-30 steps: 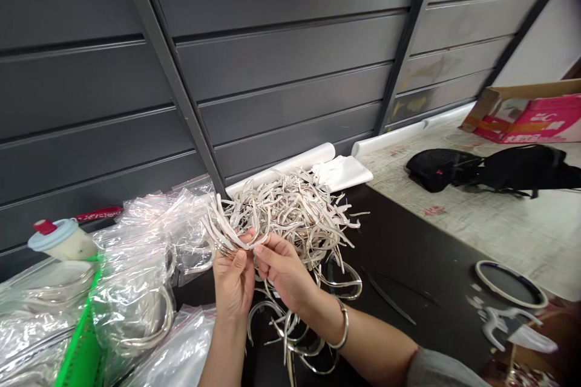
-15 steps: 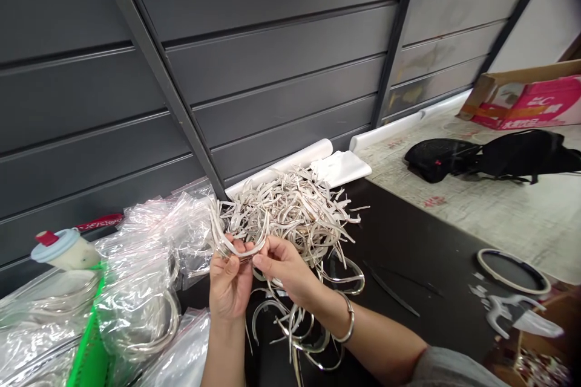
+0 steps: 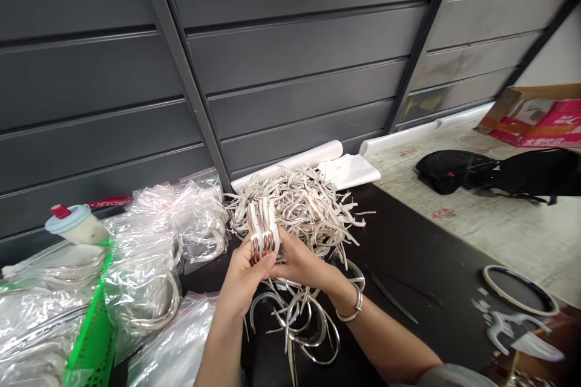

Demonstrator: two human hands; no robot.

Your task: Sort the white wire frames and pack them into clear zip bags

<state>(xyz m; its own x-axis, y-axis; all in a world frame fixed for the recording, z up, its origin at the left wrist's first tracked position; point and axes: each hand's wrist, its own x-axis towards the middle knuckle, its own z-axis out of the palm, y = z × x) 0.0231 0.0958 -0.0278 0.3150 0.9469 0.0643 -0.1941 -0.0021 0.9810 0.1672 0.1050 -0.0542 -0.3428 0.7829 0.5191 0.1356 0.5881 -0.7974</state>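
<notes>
A small stack of C-shaped silver metal bands, with whitish strips along them, is held upright in front of me. My left hand grips the stack from the left and below, its thumb across the near side. Against the right side of the stack, my right hand is closed, its fingertips partly hidden behind the bands. Just beyond my hands lies a tangled heap of similar curved bands. Below my wrists, several loose shiny bands are spread on the black tabletop.
At the left are clear plastic bags of bands, a green basket and a lidded cup. White rolls lie along the grey panelled wall. On the right are a round hoop, a black bag and a cardboard box.
The stack has turned in my hands, from its open U shape facing me to the bands' edges side by side. My left hand has rolled over, and the view has shifted slightly left.
</notes>
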